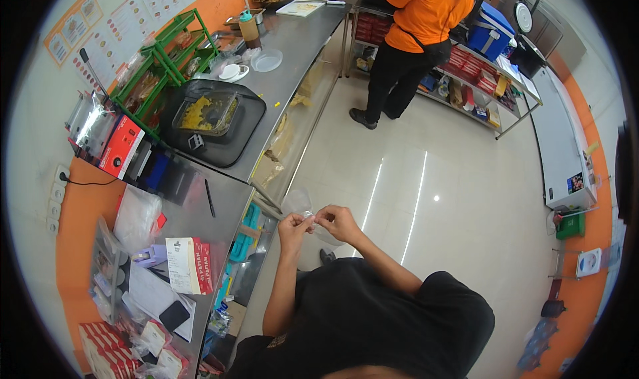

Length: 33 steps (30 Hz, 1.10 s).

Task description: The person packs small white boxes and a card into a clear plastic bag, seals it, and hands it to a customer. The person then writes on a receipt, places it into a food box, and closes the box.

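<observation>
In front of my body, over the floor beside the counter, both hands meet at a thin, clear piece of plastic (297, 200). It looks like a bag or a glove; I cannot tell which. My left hand (291, 230) pinches it from the left, fingers closed. From the other side my right hand (339, 223) grips it, thumb and fingertips pressed together close to the left fingertips. Part of the plastic sticks up above the hands, and another part hangs below the right one.
The steel counter (229, 206) at my left carries a black tray (243, 143) with a food container (227, 116), a red sealing machine (121, 146), a pen (210, 198), plastic bags (136, 216) and a phone (175, 316). Ahead, a person in an orange shirt (426, 13) stands by shelves.
</observation>
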{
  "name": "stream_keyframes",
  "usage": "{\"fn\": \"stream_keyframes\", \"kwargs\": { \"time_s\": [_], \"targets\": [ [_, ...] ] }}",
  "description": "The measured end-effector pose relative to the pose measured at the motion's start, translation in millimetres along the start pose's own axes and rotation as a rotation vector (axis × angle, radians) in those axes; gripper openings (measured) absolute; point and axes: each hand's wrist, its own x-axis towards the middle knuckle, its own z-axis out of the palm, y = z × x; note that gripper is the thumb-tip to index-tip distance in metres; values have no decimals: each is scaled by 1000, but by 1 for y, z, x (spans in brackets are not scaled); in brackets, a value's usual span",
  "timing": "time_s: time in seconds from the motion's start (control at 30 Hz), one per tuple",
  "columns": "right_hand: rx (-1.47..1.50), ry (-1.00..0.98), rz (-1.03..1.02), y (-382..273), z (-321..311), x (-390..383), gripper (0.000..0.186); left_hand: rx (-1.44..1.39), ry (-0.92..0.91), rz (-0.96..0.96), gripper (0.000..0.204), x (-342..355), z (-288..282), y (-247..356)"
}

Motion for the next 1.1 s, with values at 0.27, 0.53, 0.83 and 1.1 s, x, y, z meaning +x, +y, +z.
{"fn": "stream_keyframes", "kwargs": {
  "time_s": [0.27, 0.53, 0.83, 1.1],
  "targets": [
    [-86, 54, -29, -1, 3, 6, 9, 19, -68, -39, 22, -9, -8, -6],
    [-196, 217, -162, 5, 10, 4, 4, -126, -32, -62, 11, -11, -4, -1],
    [-36, 622, 9, 42, -24, 31, 11, 35, 28, 16, 26, 4, -22, -20],
    [345, 95, 200, 4, -10, 15, 19, 231, 143, 111, 11, 35, -21, -47]
  ]
}}
